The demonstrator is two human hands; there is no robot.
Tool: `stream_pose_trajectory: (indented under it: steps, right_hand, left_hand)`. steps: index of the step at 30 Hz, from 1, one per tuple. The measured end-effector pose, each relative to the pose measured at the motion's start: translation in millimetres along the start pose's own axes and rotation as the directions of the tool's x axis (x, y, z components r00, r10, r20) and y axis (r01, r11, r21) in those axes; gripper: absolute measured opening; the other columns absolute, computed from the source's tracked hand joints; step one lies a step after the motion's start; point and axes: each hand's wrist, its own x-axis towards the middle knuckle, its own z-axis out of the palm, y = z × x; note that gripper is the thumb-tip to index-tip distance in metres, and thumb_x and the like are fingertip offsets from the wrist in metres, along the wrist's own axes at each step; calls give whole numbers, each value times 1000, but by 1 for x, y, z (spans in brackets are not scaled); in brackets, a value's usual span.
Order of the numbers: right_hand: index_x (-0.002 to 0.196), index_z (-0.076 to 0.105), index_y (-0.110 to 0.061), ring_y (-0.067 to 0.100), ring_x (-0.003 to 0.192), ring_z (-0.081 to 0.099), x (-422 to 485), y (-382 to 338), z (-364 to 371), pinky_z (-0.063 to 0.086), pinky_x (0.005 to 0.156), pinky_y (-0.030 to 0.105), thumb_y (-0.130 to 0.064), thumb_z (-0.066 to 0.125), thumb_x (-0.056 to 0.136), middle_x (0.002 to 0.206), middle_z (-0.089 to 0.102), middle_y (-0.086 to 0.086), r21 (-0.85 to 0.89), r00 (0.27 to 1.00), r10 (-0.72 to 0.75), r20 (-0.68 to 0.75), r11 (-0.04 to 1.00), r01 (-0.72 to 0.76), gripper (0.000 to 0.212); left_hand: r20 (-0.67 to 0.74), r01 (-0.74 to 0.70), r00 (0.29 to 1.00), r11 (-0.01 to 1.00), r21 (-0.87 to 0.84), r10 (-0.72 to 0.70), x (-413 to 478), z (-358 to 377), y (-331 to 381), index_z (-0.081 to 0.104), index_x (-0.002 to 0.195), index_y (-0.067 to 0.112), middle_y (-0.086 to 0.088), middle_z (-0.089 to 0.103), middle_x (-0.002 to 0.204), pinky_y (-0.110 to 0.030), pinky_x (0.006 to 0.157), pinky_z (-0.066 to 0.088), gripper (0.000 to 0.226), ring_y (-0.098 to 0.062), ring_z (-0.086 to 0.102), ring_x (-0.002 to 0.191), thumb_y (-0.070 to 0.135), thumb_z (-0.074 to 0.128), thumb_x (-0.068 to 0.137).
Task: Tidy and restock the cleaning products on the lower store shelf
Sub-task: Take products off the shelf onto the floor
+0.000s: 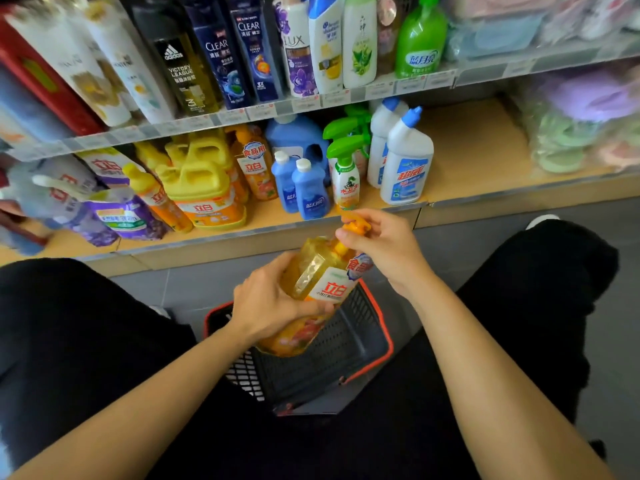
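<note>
I hold an orange dish-soap bottle (320, 289) tilted over a dark shopping basket (367, 344) with a red rim. My left hand (270, 303) grips the bottle's body from the left. My right hand (384, 244) pinches its orange pump top. Just beyond, the lower shelf (478, 161) carries yellow jugs (202, 192), orange pump bottles (254, 168), small blue bottles (310, 192), a green-trigger spray bottle (346, 178) and white toilet-cleaner bottles (407, 161).
Purple refill pouches (121, 216) lie at the shelf's left. A bare stretch of shelf board lies right of the white bottles, then bagged sponges (581, 133). Shampoo bottles (301, 53) fill the shelf above. My knees in black trousers flank the basket on the grey floor.
</note>
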Motion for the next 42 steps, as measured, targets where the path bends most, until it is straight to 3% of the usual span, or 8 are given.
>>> stream_pose_trajectory:
  steps: [4, 11, 18, 23, 28, 36, 40, 42]
  right_hand:
    - [106, 71, -15, 19, 92, 73, -17, -3, 3, 58, 73, 28, -11, 80, 79, 105, 76, 8, 198, 990, 114, 88, 972, -130, 28]
    - [110, 73, -14, 21, 104, 70, -63, 8, 5, 58, 83, 31, -15, 69, 81, 116, 72, 13, 521, 970, 140, 201, 823, -226, 29]
    - [107, 78, -20, 21, 104, 71, -72, 16, 1, 58, 79, 29, -21, 75, 79, 114, 74, 10, 451, 990, 99, 104, 882, -136, 28]
    - [107, 78, -22, 13, 77, 68, -66, 18, -7, 53, 64, 22, -21, 83, 76, 109, 75, 11, 299, 994, 88, 68, 949, -105, 32]
    - [102, 76, -25, 9, 62, 63, -64, 23, -1, 48, 53, 19, -22, 83, 75, 93, 77, 4, 25, 985, 14, -173, 1000, -10, 28]
    - [124, 65, -32, 9, 83, 72, -61, 26, -10, 56, 72, 21, -18, 74, 87, 103, 77, 0, 101, 983, -9, -181, 994, 28, 41]
    - [134, 60, -23, 15, 119, 64, -58, 18, -13, 52, 96, 34, -46, 78, 80, 126, 69, -2, 214, 990, -9, -139, 976, 39, 62]
    - [133, 59, -27, 14, 121, 63, -59, 14, -12, 55, 91, 29, -51, 82, 74, 128, 68, -4, 182, 999, -2, -54, 983, 12, 66]
  left_hand:
    - [316, 97, 945, 857, -506, 79, -7, 0, -12, 66, 121, 25, -1, 76, 115, -54, 95, 57, 71, -23, 73, 105, 36, 98, 58]
    - [558, 206, 783, 731, -650, 275, -10, -7, -26, 66, 128, 15, -18, 71, 124, -40, 88, 58, 62, -38, 70, 111, 16, 89, 71]
    - [416, 33, 877, 834, -551, 241, -21, 0, -22, 67, 123, 34, 2, 75, 117, -38, 89, 60, 66, -20, 73, 106, 27, 97, 64]
    - [85, -139, 987, 990, 3, 138, -31, 7, -14, 49, 129, 53, 27, 70, 110, -39, 88, 55, 93, -4, 67, 101, 86, 75, 47]
    - [-93, -248, 954, 927, 281, 284, -27, 22, -10, 49, 134, 43, 17, 67, 108, -31, 66, 52, 91, -13, 66, 96, 92, 61, 58]
    - [134, -83, 988, 996, 27, 78, -11, 15, 3, 52, 130, 47, 22, 70, 110, -41, 92, 53, 97, -8, 66, 104, 90, 69, 44]
    - [187, 26, 982, 967, -252, 22, -5, 4, 16, 64, 116, 38, 18, 74, 108, -50, 95, 54, 87, -9, 69, 103, 75, 85, 41]
    - [187, 38, 982, 919, -393, 39, -3, -3, 22, 65, 116, 30, 10, 76, 109, -50, 95, 55, 84, -16, 72, 102, 63, 91, 43]
